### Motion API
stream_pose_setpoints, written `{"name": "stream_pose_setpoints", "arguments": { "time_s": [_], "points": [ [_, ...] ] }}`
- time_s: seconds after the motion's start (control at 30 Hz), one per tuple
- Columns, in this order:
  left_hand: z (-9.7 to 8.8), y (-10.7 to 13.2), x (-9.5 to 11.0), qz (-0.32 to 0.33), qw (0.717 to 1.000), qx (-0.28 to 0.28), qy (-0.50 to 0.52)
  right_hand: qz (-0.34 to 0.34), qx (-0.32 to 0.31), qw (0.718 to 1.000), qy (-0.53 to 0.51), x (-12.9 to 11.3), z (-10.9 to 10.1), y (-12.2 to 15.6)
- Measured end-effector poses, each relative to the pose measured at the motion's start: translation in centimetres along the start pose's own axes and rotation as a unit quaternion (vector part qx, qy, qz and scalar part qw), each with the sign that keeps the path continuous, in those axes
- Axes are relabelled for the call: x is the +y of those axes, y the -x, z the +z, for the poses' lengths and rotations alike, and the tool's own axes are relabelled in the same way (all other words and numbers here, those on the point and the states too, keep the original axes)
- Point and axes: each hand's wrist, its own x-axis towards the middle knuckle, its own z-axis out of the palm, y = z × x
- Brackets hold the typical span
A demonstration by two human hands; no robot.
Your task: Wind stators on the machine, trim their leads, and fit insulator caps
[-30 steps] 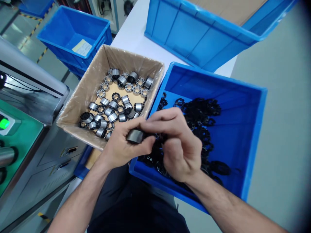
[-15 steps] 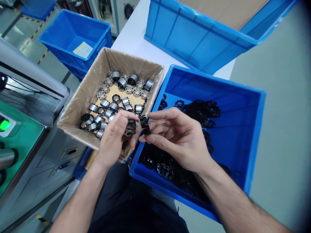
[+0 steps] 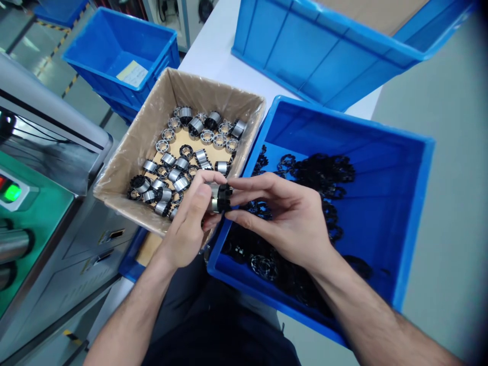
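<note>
My left hand (image 3: 189, 219) is closed round a silver motor stator core (image 3: 215, 198), its axis pointing sideways. Against the core's right face sits a black plastic end cap (image 3: 224, 197), gripped by the fingertips of my right hand (image 3: 292, 218). Core and cap touch; whether the cap is fully seated I cannot tell. Below and left of the hands, a cardboard box (image 3: 125, 201) lined with clear plastic holds several stator cores, some bare, some with black caps. Under my right hand, a blue bin (image 3: 385, 198) contains a heap of loose black end caps (image 3: 324, 170).
A large blue crate (image 3: 305, 56) with cardboard in it stands on the white table (image 3: 208, 48). Stacked blue bins (image 3: 102, 61) with a paper slip are at the upper left. A machine with a green top (image 3: 41, 213) and a lit green button (image 3: 13, 192) is at the left.
The black end cap, held apart from the stator core before, is now against its face. My left hand has turned the core sideways, and the two hands have come together.
</note>
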Motion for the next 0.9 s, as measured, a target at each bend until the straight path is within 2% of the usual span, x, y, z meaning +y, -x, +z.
{"name": "stream_pose_setpoints", "arguments": {
  "time_s": [0.2,0.53,0.73,0.8,0.83,0.87,0.9],
  "points": [
    [-0.1,-0.2,-0.2,0.005,1.000,-0.021,0.007,-0.023,0.003,1.000,-0.009,0.1,0.1,0.0],
    [-0.3,-0.4,0.0,0.007,0.999,-0.043,-0.001,-0.161,-0.043,0.985,0.047,0.8,-0.9,-0.5],
    [-0.5,-0.2,-0.3,0.033,0.997,-0.070,-0.030,-0.165,-0.036,0.985,0.015,1.3,0.5,-0.3],
    [-1.0,0.1,0.3,0.060,0.991,-0.063,-0.100,-0.161,-0.059,0.985,0.002,1.5,0.0,-0.7],
    [-1.4,0.3,0.8,0.072,0.982,-0.053,-0.169,-0.153,-0.065,0.986,0.007,1.8,-0.7,-1.1],
    [-1.9,0.4,1.4,0.079,0.962,-0.038,-0.259,-0.138,-0.058,0.988,0.028,2.1,-1.6,-1.6],
    [-2.6,0.5,2.2,0.081,0.929,-0.021,-0.360,-0.115,-0.036,0.990,0.073,2.5,-2.7,-2.1]
  ]
}}
